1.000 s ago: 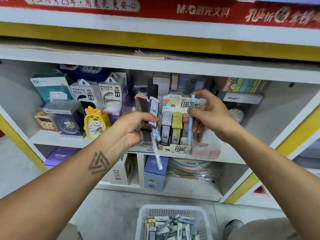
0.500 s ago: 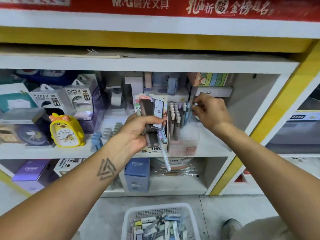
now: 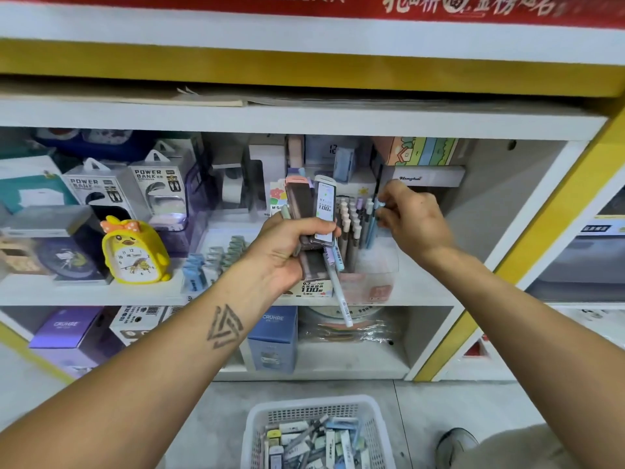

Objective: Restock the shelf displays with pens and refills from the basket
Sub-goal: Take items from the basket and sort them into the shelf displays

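Since the frame 1.0 s ago the right hand (image 3: 414, 220) has shifted from the lead-refill display box over to the clear pen holder (image 3: 373, 269) just right of it, and the light-blue pen (image 3: 372, 225) it was carrying upright now stands in that holder's right edge, with fingertips pinching its top end. Camera has also panned right, so the shelf unit (image 3: 304, 118) sits further left in view. Left hand (image 3: 287, 252) barely moved: clenched around a bundle of refill cases (image 3: 306, 211), dark ones plus one white-labelled "100" case, with a white pen (image 3: 338, 292) hanging out of the grip toward 5 o'clock and a pastel pen beside it. Bundle is held in front of the lead-refill display box (image 3: 313, 287), hiding most of it. Pen holder is at 3 o'clock from the left hand and holds a row of upright pens (image 3: 351, 225) with pale caps. White basket (image 3: 316, 406) sits on the floor at 6 o'clock, holding mixed pens and refill boxes. Yellow duck alarm clock (image 3: 133, 252) sits on the shelf at 9 o'clock from the left hand, power bank boxes (image 3: 148, 184) behind it. Shoe (image 3: 455, 445) shows at 5 o'clock, beside the basket.
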A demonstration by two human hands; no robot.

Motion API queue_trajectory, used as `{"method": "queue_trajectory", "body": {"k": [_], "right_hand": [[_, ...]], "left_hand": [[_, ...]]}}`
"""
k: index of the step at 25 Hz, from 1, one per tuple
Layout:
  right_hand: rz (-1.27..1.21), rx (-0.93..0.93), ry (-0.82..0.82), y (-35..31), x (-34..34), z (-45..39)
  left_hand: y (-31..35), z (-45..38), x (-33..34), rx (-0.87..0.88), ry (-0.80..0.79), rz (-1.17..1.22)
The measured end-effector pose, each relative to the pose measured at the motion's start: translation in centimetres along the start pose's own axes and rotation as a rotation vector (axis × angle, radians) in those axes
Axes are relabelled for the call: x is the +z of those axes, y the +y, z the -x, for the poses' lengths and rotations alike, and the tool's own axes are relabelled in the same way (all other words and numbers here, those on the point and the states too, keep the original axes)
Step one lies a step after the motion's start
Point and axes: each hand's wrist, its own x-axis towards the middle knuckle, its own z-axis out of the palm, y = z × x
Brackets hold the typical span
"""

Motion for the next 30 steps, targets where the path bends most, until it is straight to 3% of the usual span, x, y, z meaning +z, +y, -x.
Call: {"method": "queue_trajectory", "body": {"k": [6, 8, 10, 13, 16, 22, 27, 30], "right_hand": [[0.25, -0.043, -0.084, -0.7, 0.2, -0.1], [-0.001, 0.037, -0.144, -2.1, 0.0, 0.3], [-0.464, 0.173, -0.326, -3.8, -0.5, 0.8], [-0.679, 0.211, -0.551, -5.1, -0.9, 1.4], [-0.728, 0.201, -0.693, -5.7, -1.1, 1.8], [-0.696, 0.215, -0.743, -6.3, -0.5, 1.9], [-0.637, 0.169, -0.93, -5.3, -1.4, 2.1], [-0.658, 0.148, -0.9, -5.0, -1.7, 2.1]], "left_hand": [[0.2, 0.0, -0.1, -0.004, 0.005, 0.009], [0.3, 0.0, -0.1, -0.002, 0.006, 0.016], [0.4, 0.0, 0.0, 0.007, 0.012, 0.043], [0.5, -0.1, 0.0, 0.016, 0.014, 0.078], [0.6, -0.1, -0.4, 0.019, 0.01, 0.091], [1.2, 0.0, -1.0, 0.057, 0.018, 0.154], [2.4, -0.5, -2.5, 0.111, 0.028, 0.208], [2.9, -0.4, -3.3, 0.109, 0.047, 0.162]]}}
